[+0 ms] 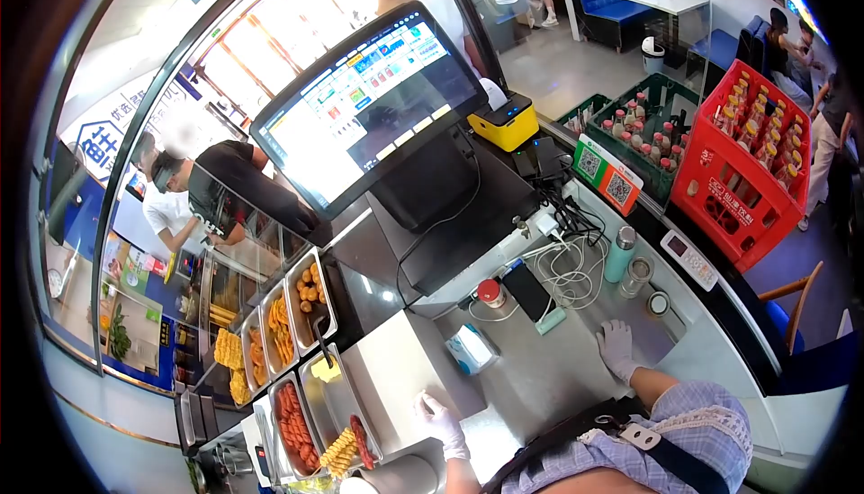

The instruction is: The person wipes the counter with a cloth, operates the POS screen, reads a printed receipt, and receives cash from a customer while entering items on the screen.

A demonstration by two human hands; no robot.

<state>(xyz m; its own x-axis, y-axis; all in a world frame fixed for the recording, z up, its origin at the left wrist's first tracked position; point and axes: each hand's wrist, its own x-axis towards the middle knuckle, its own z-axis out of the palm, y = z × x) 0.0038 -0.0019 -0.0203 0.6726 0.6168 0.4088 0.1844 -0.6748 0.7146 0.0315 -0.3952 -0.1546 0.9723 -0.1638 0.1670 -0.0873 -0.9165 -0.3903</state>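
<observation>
A: How are the hands placed?

B: The gloved left hand (436,417) is held loosely half-curled at the white, flat-topped box (391,363), beside the steel food trays (335,399); no object can be made out in its grasp. The gloved right hand (616,347) is spread open, palm down, on the grey metal counter (549,372), with nothing seen held.

A: What could go wrong?

B: If the right hand were swept forward, the teal flask (620,255) or clear glass jar (636,276) could be toppled. The tangled white cables (576,269) could be snagged, and the black phone (528,290) dragged along. By the left forearm, the golden spiral-cut snack (339,453) could be knocked out, since it is laid at the tray's near end.

A: And the containers?

B: In one tray, round brown balls (310,289) are held; in another, glossy red sausages (292,426). A yellow piece (326,369) is seen beyond the spiral snack. Glass bottles (768,145) are packed in the tall red plastic crate (720,195), and red-capped bottles (641,134) in the dark green crate (681,89). What is inside the red-lidded jar (490,292) cannot be told.
</observation>
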